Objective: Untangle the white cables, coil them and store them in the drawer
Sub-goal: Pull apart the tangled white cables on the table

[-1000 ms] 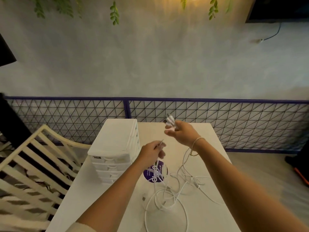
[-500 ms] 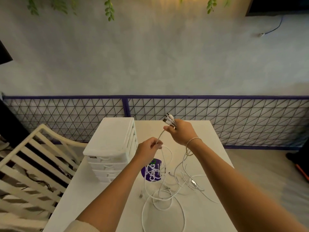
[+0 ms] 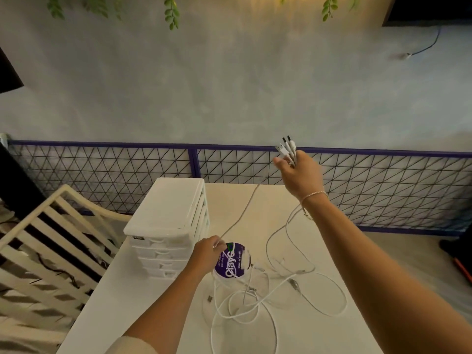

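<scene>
The right hand (image 3: 300, 175) is raised above the far edge of the tabletop (image 3: 293, 335), its fingers (image 3: 279, 163) curled round a bundle of plug ends (image 3: 287, 148) that stick up out of the fist. From that hand the white cables (image 3: 245, 302) hang down past a bracelet (image 3: 313, 195) on the wrist and spread into loose, overlapping loops on the tabletop near its front. The left hand (image 3: 208, 251) is low, just beside the white drawer unit (image 3: 168, 226), with its fingers pinching a single strand (image 3: 242, 213) that runs taut and slanted up toward the right hand. A round purple sticker (image 3: 232, 261) lies on the tabletop under the left hand, with cable crossing it. The drawer unit stands at the tabletop's left edge, its drawers closed. A white slatted chair (image 3: 51, 238) stands to the left.
</scene>
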